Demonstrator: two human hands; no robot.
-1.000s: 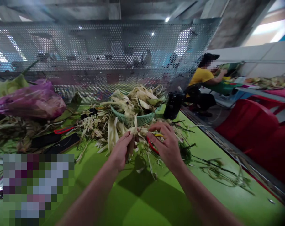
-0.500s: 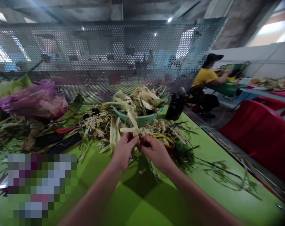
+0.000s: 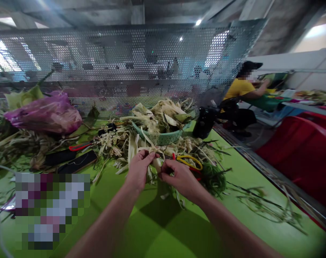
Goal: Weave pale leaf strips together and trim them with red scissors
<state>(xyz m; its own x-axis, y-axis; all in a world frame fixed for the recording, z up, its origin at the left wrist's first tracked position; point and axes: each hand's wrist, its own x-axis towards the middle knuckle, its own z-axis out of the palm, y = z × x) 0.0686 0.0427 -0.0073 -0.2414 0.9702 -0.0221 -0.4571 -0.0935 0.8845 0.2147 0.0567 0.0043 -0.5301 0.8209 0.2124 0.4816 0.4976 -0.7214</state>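
- Left hand (image 3: 139, 167): thumb and fingers pinch pale, narrow strips of dry husk (image 3: 157, 165).
- Right hand (image 3: 180, 176): fingertips grip the strips' lower end.
- Behind: a round, green, perforated plastic basket (image 3: 166, 138) heaped with dry husks (image 3: 165, 109), on a smooth bright-green table (image 3: 136, 236).
- Right: a tangled dark-green fibre bundle (image 3: 213, 178).
- Left: a shiny purple plastic bag (image 3: 47, 114).

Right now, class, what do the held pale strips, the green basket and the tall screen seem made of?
Pale strips: probably dried leaf or husk, matte, by their papery look. Green basket: likely plastic, smooth, with regular openings. Tall screen: apparently metal, grey, evenly perforated.
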